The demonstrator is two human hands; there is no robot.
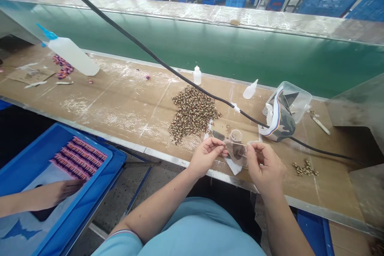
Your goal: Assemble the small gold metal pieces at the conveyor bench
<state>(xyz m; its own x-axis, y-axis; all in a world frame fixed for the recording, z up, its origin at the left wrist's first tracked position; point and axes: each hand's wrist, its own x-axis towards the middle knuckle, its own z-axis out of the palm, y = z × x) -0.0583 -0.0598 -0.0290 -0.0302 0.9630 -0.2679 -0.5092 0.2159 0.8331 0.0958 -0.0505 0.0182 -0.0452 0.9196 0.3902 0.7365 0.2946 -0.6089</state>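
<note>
My left hand (208, 154) is closed in a pinch on a small dark piece at its fingertips. My right hand (267, 168) is also closed, with thumb and forefinger pinched together. A thin pale strand (237, 143) seems to run between the two hands; what the right fingertips hold is too fine to make out. Beneath lies a dark camouflage-patterned cloth (240, 151), partly covered by the hands. A clear roll of tape or thread (235, 135) sits just beyond them. Close to the left hand is a large heap of small gold-and-dark pieces (193, 112).
A black cable (144, 50) hangs diagonally across the bench. A clear tub (295, 96) with camouflage cloth stands right, near scattered gold pieces (305, 168). Bottles (197, 76) stand behind the heap. Another person's hand (67, 190) reaches over a blue tray (102, 176) at left.
</note>
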